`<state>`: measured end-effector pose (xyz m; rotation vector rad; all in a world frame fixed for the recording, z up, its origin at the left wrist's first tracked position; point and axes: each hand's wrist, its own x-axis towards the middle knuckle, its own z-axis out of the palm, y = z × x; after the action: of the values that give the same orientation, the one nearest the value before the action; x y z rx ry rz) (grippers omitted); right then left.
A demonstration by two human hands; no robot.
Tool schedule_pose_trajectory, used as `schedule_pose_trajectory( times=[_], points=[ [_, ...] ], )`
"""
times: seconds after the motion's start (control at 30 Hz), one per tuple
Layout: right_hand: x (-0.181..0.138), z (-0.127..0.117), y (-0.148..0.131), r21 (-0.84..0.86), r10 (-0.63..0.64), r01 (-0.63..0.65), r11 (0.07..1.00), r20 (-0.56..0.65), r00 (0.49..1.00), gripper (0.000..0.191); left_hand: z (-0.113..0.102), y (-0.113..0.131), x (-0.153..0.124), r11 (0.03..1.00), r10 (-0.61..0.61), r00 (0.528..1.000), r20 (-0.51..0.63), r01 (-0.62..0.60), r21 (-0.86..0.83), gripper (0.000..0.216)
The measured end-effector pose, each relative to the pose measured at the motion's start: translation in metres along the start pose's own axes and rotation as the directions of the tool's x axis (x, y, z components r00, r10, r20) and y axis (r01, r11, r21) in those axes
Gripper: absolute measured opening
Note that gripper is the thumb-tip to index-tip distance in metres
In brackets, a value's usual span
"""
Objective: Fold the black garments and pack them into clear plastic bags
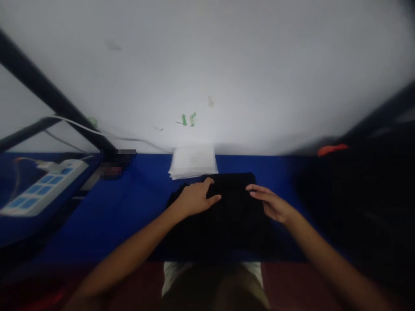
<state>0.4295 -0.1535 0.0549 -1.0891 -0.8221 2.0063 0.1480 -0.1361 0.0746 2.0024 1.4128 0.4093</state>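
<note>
Left hand (196, 199) splayed on matte black cloth (235, 220) | right hand (274, 206) curved, unclenched | rectangular white sheets (193, 162) stacked, twelve o'clock

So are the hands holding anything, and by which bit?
I can't tell: the left hand rests on the black cloth, the right hand is at its right edge; no grip shows.

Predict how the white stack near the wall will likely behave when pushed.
The white stack would probably slide apart in layers, since its edges look uneven. It seems unlikely to roll or tip, lying flat on the blue surface.
</note>
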Motion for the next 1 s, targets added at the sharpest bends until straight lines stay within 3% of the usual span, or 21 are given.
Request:
schedule_pose_trajectory(
  times=[0.07, 0.13, 0.3, 0.4, 0.47, 0.57, 0.67, 0.77, 0.87, 0.93, 1.0],
  points=[
    [-0.003, -0.004, 0.004, 0.010, -0.010, 0.010, 1.000, -0.033, 0.999, 0.023, 0.004, 0.012, -0.005, 0.987, 0.004, 0.993, -0.116, 0.015, 0.163, 0.051],
    [-0.005, -0.005, 0.008, -0.010, -0.001, 0.001, 1.000, -0.045, 0.999, 0.023, 0.012, 0.027, -0.008, 0.982, 0.062, 0.983, -0.173, -0.030, 0.184, 0.054],
    [-0.011, 0.006, 0.009, -0.315, -0.019, 0.025, 0.949, 0.022, 1.000, 0.037, 0.032, 0.053, -0.005, 0.987, 0.152, 0.988, -0.022, -0.153, -0.053, 0.074],
    [-0.016, 0.016, 0.004, -0.469, -0.084, 0.110, 0.876, 0.076, 0.994, 0.039, 0.033, 0.053, 0.000, 0.967, 0.204, 0.978, 0.031, -0.197, -0.161, 0.059],
    [-0.018, 0.018, 0.000, -0.521, -0.148, 0.186, 0.833, 0.113, 0.982, 0.037, 0.025, 0.048, -0.001, 0.946, 0.244, 0.970, 0.018, -0.233, -0.226, 0.048],
    [-0.021, 0.012, -0.006, -0.594, -0.269, 0.259, 0.762, 0.074, 0.960, 0.034, 0.001, 0.028, -0.013, 0.910, 0.227, 0.974, -0.022, -0.220, -0.352, 0.038],
    [-0.024, -0.004, -0.008, -0.636, -0.321, 0.252, 0.730, 0.007, 0.947, 0.032, -0.029, -0.007, -0.034, 0.861, 0.032, 0.999, 0.033, -0.011, -0.508, 0.037],
    [-0.024, -0.020, -0.006, -0.678, -0.317, 0.218, 0.702, -0.023, 0.948, 0.030, -0.051, -0.050, -0.055, 0.812, -0.163, 0.983, 0.080, 0.179, -0.555, 0.033],
    [-0.022, -0.030, -0.003, -0.758, -0.302, 0.203, 0.619, 0.009, 0.953, 0.029, -0.062, -0.079, -0.067, 0.883, -0.272, 0.959, 0.084, 0.283, -0.374, 0.033],
    [-0.023, -0.032, -0.004, -0.836, -0.305, 0.227, 0.500, 0.075, 0.949, 0.030, -0.063, -0.082, -0.069, 0.948, -0.301, 0.950, -0.085, 0.288, -0.140, 0.033],
    [-0.025, -0.031, -0.006, -0.895, -0.309, 0.270, 0.356, 0.160, 0.938, 0.033, -0.058, -0.070, -0.068, 0.969, -0.209, 0.935, -0.288, 0.237, 0.065, 0.035]
  ],
)
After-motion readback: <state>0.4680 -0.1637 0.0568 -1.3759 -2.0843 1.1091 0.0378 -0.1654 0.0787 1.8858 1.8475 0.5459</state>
